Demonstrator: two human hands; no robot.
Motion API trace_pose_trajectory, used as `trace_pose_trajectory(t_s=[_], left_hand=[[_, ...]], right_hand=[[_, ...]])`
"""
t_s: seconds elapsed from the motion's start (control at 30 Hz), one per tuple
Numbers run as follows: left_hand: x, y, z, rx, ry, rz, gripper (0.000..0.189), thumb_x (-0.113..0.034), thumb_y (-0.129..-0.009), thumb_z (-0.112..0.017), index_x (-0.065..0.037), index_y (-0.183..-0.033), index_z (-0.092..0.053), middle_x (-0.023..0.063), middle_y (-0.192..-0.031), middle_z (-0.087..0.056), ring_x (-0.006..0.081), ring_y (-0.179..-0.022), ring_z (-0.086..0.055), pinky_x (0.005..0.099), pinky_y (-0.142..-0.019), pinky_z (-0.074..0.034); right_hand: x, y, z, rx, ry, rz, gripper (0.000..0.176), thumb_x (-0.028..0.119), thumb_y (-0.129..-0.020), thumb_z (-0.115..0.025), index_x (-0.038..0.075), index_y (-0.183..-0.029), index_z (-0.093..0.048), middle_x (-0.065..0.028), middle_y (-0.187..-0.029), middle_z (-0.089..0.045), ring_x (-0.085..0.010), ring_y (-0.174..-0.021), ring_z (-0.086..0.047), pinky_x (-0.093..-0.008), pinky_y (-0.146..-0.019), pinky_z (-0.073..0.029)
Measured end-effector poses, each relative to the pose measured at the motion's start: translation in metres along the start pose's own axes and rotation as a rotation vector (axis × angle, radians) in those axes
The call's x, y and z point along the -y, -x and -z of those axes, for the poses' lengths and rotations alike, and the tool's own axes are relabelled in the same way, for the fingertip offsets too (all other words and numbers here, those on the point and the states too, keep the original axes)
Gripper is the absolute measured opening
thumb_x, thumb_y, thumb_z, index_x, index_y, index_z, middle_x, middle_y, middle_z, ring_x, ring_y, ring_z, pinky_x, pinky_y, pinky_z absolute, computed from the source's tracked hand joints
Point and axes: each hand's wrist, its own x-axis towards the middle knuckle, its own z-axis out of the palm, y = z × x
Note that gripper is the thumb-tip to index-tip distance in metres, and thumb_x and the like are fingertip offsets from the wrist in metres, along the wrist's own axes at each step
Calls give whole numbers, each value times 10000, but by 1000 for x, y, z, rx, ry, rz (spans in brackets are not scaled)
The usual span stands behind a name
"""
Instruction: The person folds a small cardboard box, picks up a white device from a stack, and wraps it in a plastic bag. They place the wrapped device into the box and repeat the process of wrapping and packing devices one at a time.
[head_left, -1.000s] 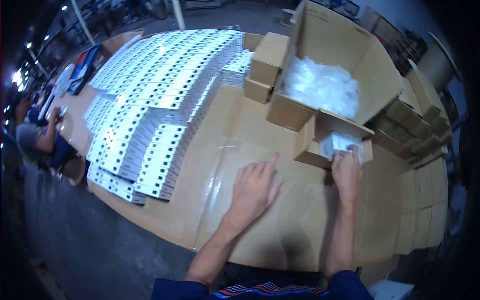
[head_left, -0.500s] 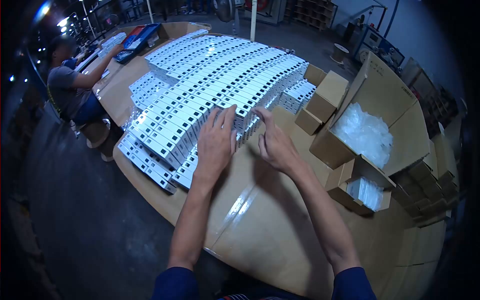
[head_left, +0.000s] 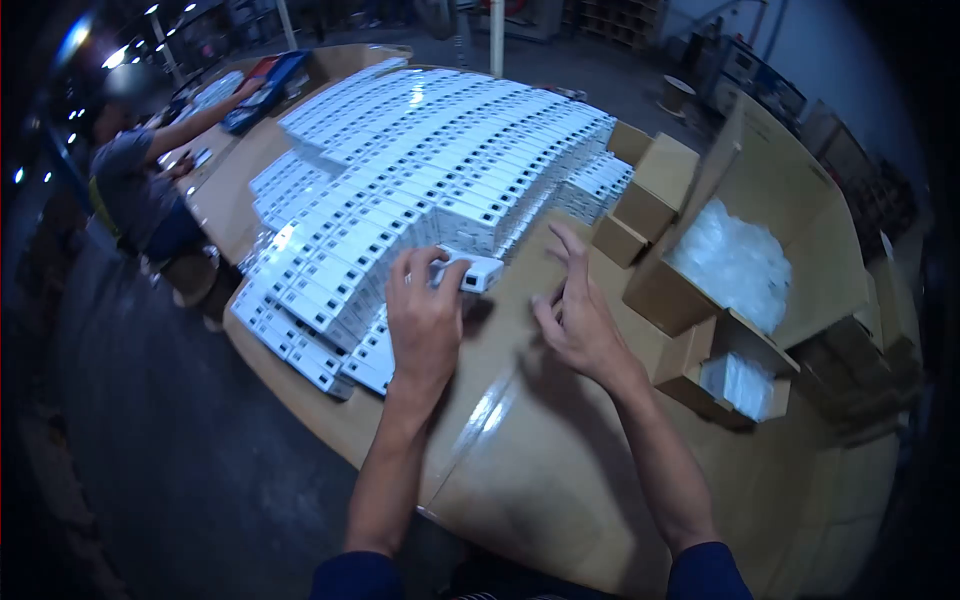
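Note:
My left hand [head_left: 424, 315] is closed around a small white box [head_left: 480, 274] with a dark square on its end, held just in front of the stack. To its right, my right hand [head_left: 580, 310] hangs over the table with its fingers apart and nothing in it. A large stack of white boxes [head_left: 370, 215], laid in tight rows with dark squares on them, fills the far part of the cardboard-covered table [head_left: 540, 440]. Part of the held box is hidden behind my left fingers.
On the right, a large carton [head_left: 680, 300] holds clear plastic bags [head_left: 735, 265]. A smaller open carton [head_left: 690, 365] has plastic-wrapped items inside. Closed brown boxes [head_left: 655, 185] stand behind. At the far left, a co-worker [head_left: 140, 175] reaches toward a blue tray [head_left: 265, 95].
My left hand has drawn a white box from the stack toward me. My right hand has moved slightly right, away from the stack. The co-worker's arm has stretched farther toward the tray.

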Motion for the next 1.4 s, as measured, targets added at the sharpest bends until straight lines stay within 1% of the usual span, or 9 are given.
trace_pose_trajectory(t_s=[0.1,0.33,0.5,0.63,0.73,0.9,1.0,1.13,1.4], left_hand=[[-34,12,10,9,192,-22,407,93,-752,-751,-61,-1127,-718,156,-1204,-591,434,-1254,-548,527,-1013,-497],[-133,15,-6,99,515,-250,359,114,-776,-739,-48,-1095,-712,152,-1181,-604,450,-1213,-614,525,-965,-542],[-197,-25,-19,421,825,-250,307,72,-808,-692,-24,-1099,-682,177,-1159,-651,338,-1103,-678,425,-900,-562],[-238,-78,-86,411,878,-362,232,30,-841,-705,-1,-1068,-671,168,-976,-690,330,-916,-701,401,-821,-567],[-282,-124,-175,393,763,-562,229,-44,-842,-778,17,-1036,-672,175,-950,-700,346,-853,-698,409,-789,-568],[-328,-154,-310,277,444,-741,297,-173,-825,-815,-10,-1058,-732,203,-945,-727,412,-884,-705,481,-819,-563],[-337,-177,-323,577,404,-484,285,-202,-841,-794,-7,-1047,-767,221,-920,-750,422,-863,-719,475,-811,-577],[-331,-197,-277,380,823,-218,224,-201,-951,-694,10,-974,-766,244,-903,-749,377,-859,-757,422,-831,-586],[-299,-147,-155,306,1365,29,228,-187,-1072,-597,14,-1170,-641,41,-911,-673,106,-815,-643,274,-745,-536]], right_hand=[[18,42,36,163,-485,-405,787,318,-1076,-585,160,-1642,-61,-276,-1279,-595,-209,-903,-730,-366,-721,-625],[5,102,91,-54,-1052,-422,622,251,-1098,-546,152,-1628,-235,-153,-1238,-622,-170,-1000,-688,-348,-766,-643],[-20,148,140,-385,-930,-309,206,36,-1061,-535,-4,-1227,-649,-62,-1200,-627,-146,-990,-666,-287,-757,-636],[-36,170,197,-554,-329,-255,231,-7,-1052,-502,13,-1171,-700,-79,-1109,-655,-134,-906,-678,-258,-735,-637],[-31,165,239,-697,429,-304,312,44,-958,-624,94,-1256,-700,-209,-1112,-643,-362,-1050,-649,-429,-942,-541],[-66,139,280,-803,521,-190,419,48,-910,-642,92,-1326,-659,-270,-1186,-579,-452,-1113,-588,-476,-1013,-467],[-84,127,293,-821,490,-188,434,55,-896,-659,97,-1328,-665,-257,-1200,-574,-429,-1129,-602,-468,-1020,-475],[-97,119,305,-833,498,-207,448,119,-895,-725,97,-1339,-671,-239,-1209,-601,-402,-1156,-618,-455,-1040,-479],[-74,131,287,-816,287,-301,688,538,-857,-818,43,-1316,-686,-274,-1259,-598,-392,-1220,-598,-446,-1068,-470]])
